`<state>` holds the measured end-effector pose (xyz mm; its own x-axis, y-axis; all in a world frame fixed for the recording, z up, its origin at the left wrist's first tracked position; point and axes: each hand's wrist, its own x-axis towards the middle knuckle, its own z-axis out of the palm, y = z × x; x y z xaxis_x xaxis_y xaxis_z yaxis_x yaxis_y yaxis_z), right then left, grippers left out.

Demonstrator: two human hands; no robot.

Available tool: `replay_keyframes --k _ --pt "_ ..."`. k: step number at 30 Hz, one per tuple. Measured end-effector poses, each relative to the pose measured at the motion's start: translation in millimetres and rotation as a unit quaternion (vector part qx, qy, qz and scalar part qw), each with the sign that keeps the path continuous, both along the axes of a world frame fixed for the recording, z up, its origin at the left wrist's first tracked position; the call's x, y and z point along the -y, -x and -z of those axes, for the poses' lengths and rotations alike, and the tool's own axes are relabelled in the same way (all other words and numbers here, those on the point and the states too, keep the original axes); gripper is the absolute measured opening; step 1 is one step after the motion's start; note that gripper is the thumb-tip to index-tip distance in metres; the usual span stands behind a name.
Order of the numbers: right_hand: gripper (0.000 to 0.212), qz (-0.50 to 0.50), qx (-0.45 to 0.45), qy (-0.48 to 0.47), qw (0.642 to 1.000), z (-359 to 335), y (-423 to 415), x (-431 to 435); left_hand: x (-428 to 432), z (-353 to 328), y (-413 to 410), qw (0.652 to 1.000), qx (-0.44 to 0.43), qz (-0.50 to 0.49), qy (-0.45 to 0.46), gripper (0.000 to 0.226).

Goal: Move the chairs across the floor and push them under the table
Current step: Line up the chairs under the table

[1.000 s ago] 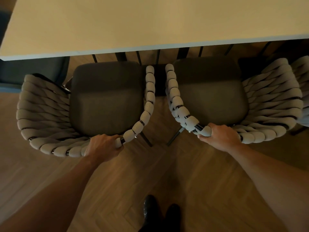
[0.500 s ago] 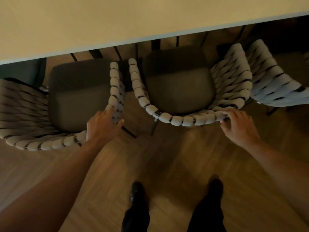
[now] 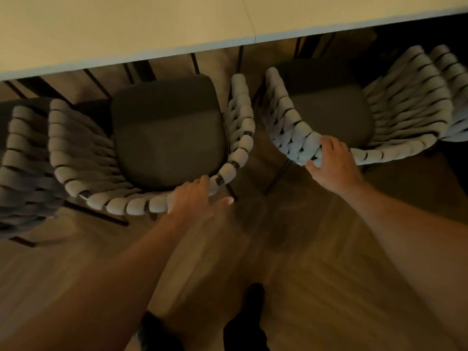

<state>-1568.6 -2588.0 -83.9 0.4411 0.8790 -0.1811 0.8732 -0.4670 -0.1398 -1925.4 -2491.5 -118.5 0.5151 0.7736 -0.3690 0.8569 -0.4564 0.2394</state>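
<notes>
Two chairs at the table's near edge, side by side.

- left chair (image 3: pixel 167 130): open front to 12 o'clock, curved woven back to 6. The seat front shows short of the table (image 3: pixel 126 26) edge.
- right chair (image 3: pixel 329 107): front to about 12, back to 6, turned a bit off the left one. Seat front is in shadow right by the edge.
- left hand (image 3: pixel 195 198): laid flat on the left chair's back rim at 5 o'clock, thumb splayed, not gripping.
- right hand (image 3: pixel 331 163): fingers bent over the right chair's back rim at its 7 o'clock corner, thumb on the outer weave, gripping.

Around them:
- Inner arms are near each other, with a narrow strip of floor (image 3: pixel 304 249) between.
- far-left chair (image 3: pixel 20 160) at 9 is just beside the left chair; far-right chair (image 3: pixel 453 97) at 3 is just beside the right one. Can't tell if either touches.
- Dark table legs (image 3: pixel 195 62) stand at 12, under the edge and ahead of the seats.
- Open floor from 4 to 8, with the person's shoes (image 3: pixel 253 300) at 6.
</notes>
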Motion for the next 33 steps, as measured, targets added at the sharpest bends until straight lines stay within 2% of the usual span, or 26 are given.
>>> replay_keyframes --k 3,7,10,13,17,33 --pt "0.071 -0.003 -0.013 0.020 1.000 17.6 -32.0 -26.3 -22.7 18.8 -32.7 0.998 -0.038 -0.020 0.054 0.076" --pt "0.058 -0.012 -0.036 0.053 0.998 44.6 -60.1 -56.6 -40.8 43.0 -37.7 0.997 -0.067 -0.004 0.029 0.062" --pt "0.064 -0.032 0.013 0.051 0.998 56.1 -69.4 -67.5 -42.6 53.3 -31.8 0.997 -0.071 0.000 0.021 0.062" --pt "0.060 -0.047 0.071 0.056 0.995 59.3 -69.8 -67.3 -43.5 54.0 -32.5 0.997 -0.069 0.006 0.020 0.059" --pt "0.057 -0.058 0.101 0.062 0.991 56.6 -70.9 -66.0 -40.6 52.2 -33.1 0.998 -0.066 0.003 -0.002 0.057" --pt "0.060 -0.039 0.116 0.024 0.992 61.3 -67.8 -71.3 -38.3 45.7 -29.8 0.997 -0.072 0.005 -0.036 0.063"
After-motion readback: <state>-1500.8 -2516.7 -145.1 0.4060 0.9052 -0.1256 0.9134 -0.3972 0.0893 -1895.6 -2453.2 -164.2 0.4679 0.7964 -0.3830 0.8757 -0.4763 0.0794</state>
